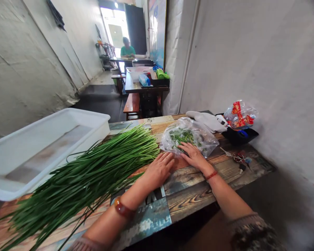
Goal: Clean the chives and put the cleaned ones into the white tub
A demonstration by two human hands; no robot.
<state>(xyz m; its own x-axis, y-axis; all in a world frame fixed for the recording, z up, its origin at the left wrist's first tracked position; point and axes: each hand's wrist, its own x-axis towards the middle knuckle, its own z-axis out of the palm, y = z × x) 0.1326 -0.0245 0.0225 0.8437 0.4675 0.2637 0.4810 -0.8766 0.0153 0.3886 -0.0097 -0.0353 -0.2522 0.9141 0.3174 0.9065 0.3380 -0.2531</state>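
A large heap of long green garlic chives [99, 164] lies across the table, its pale cut ends toward the middle. My left hand [159, 169] rests by those ends with its fingers stretched out, close to the clear plastic bag [208, 141]. Trimmed green bits [183, 136] show in the bag. My right hand [192, 155] lies on the near side of the bag, fingers spread and open. Neither hand grips anything that I can see.
A deep white tub [94, 129] stands at the left. Scissors and keys [238, 157] lie to the right, below a black tray [239, 136] with a red-printed bag [240, 116]. White cloth [206, 120] sits behind. A person [127, 51] sits at a far table.
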